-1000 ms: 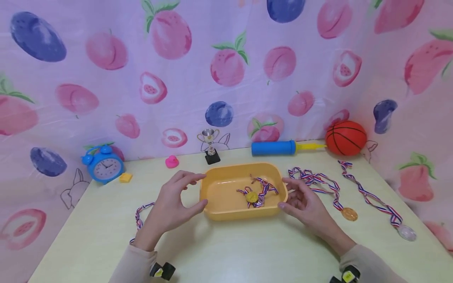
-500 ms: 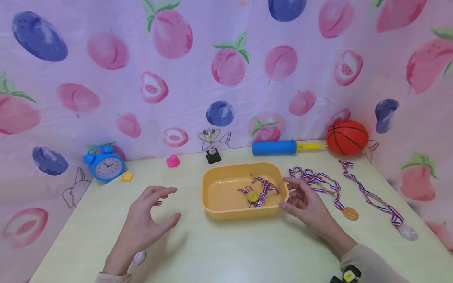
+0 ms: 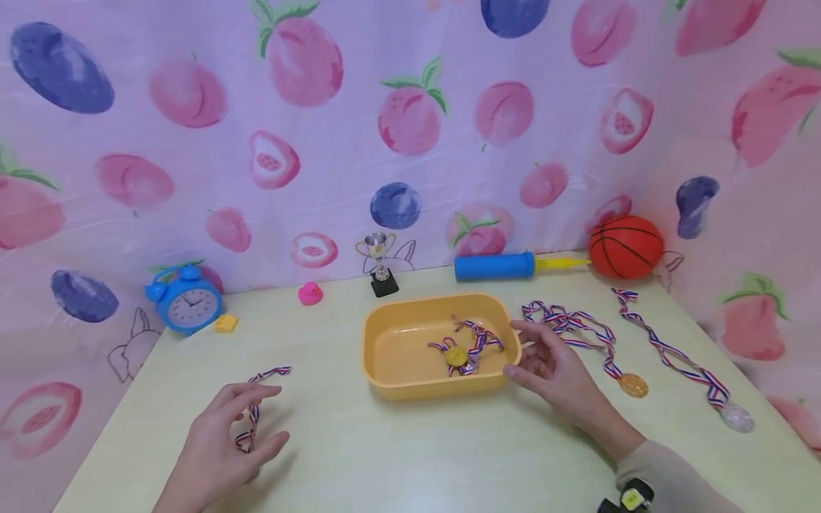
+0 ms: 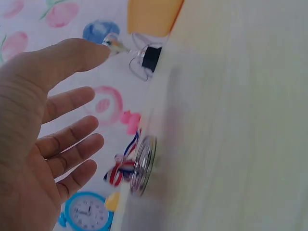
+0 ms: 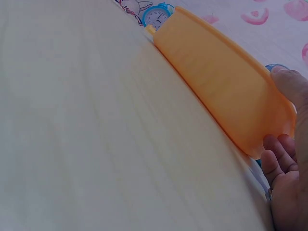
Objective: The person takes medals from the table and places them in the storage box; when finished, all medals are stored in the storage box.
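Tray is spotted in the middle of the table, its right end held by the right hand, thumb set at the rim, fingers curled round the end. To the left, a silver medal and its striped ribbon are partly screened in the head view by the left hand, held close by with thumb and fingers spread apart! Inside the tray, a gold medal is seen among ribbons, and farther right a bronze medal is laid out.
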A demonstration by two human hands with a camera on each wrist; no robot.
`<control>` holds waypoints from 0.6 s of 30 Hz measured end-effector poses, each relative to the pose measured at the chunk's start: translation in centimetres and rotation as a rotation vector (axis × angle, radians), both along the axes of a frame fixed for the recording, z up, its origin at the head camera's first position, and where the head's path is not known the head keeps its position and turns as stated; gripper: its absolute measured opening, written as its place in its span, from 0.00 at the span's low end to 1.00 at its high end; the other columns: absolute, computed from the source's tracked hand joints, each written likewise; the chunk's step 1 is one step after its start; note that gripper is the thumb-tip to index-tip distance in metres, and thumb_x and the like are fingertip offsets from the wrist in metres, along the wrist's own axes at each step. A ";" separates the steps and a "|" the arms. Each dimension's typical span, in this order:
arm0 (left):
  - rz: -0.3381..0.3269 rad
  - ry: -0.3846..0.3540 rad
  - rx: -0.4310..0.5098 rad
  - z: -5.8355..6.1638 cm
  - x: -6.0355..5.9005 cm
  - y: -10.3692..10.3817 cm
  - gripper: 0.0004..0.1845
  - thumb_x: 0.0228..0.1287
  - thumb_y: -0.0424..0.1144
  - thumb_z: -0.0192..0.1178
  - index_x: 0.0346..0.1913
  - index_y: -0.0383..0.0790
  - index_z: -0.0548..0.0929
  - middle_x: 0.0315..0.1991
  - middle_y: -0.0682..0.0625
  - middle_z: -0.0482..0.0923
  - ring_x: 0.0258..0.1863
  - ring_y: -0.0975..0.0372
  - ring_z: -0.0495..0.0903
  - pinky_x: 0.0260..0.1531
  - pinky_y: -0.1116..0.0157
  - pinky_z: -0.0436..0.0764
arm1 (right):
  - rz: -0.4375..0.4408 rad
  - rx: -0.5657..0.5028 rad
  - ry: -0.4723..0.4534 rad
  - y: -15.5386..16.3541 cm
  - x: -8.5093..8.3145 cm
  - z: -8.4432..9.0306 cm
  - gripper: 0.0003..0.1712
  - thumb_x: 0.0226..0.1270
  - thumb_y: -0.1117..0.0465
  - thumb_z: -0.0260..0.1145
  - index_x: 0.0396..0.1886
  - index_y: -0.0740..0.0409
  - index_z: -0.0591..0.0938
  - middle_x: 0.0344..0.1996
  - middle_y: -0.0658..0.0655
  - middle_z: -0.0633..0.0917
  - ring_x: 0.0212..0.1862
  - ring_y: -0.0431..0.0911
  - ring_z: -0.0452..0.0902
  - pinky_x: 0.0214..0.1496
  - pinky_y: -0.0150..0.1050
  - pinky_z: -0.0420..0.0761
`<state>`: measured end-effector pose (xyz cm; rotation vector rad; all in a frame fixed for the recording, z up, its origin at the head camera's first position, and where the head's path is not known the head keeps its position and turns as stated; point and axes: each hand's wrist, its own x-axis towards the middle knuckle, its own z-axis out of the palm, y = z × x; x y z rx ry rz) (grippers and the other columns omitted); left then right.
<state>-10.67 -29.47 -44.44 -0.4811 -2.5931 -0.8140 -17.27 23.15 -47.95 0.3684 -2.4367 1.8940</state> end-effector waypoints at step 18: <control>0.051 -0.369 -0.135 0.0 1.4 -3.7 0.39 0.49 0.53 0.91 0.66 0.53 0.88 0.44 0.59 0.79 0.41 0.69 0.77 0.40 0.67 0.80 | 0.001 0.002 0.010 0.1 -0.1 -0.3 0.43 0.74 0.58 0.81 0.83 0.50 0.71 0.64 0.63 0.79 0.55 0.52 0.82 0.56 0.29 0.86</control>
